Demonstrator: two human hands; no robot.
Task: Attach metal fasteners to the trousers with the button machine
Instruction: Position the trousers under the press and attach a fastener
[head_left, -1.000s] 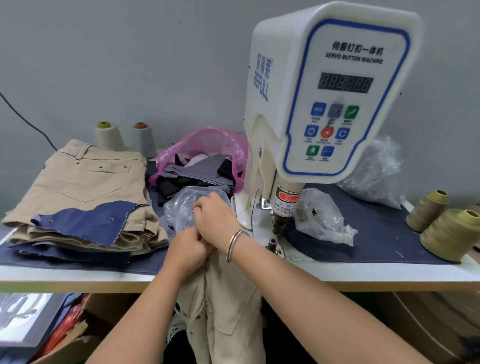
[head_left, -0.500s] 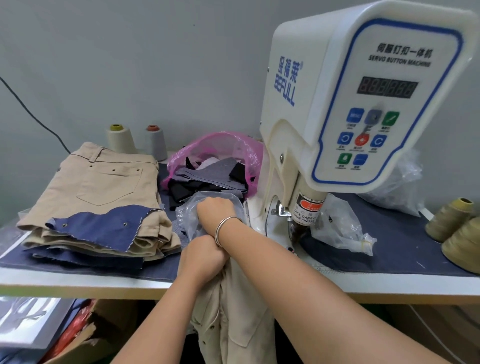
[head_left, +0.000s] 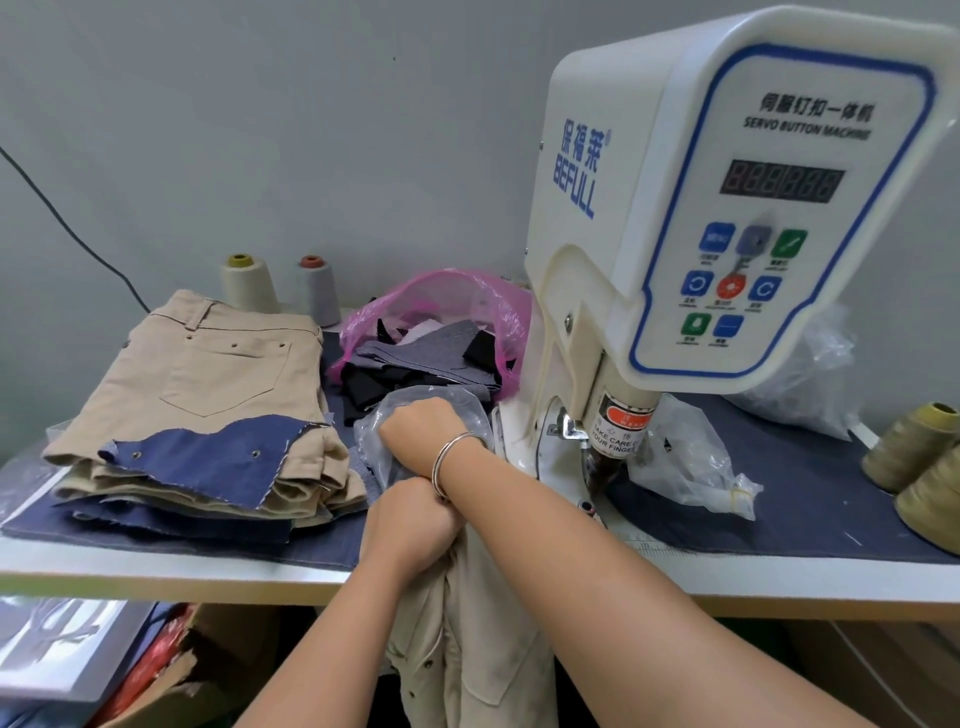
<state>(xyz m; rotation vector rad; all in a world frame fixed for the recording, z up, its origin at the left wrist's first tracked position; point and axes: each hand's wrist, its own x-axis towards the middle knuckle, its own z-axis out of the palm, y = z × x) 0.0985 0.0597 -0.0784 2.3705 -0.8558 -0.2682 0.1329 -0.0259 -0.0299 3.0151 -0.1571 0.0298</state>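
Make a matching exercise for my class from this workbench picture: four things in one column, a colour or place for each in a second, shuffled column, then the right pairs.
Things
1. Button machine
2. Scrap bag
3. Folded trousers
4. Bracelet

Descriptions
A. Pink plastic, behind the hands
B. On the right wrist
C. White with a blue-edged panel, right of the hands
D. Beige, stacked on the table's left side

Pairs: 1-C, 2-A, 3-D, 4-B

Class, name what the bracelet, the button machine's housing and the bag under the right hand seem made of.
Bracelet: looks like polished metal, silvery glints.
Button machine's housing: probably glossy moulded plastic, cream, rounded edges.
Bag: thin clear plastic film, crinkled, see-through.
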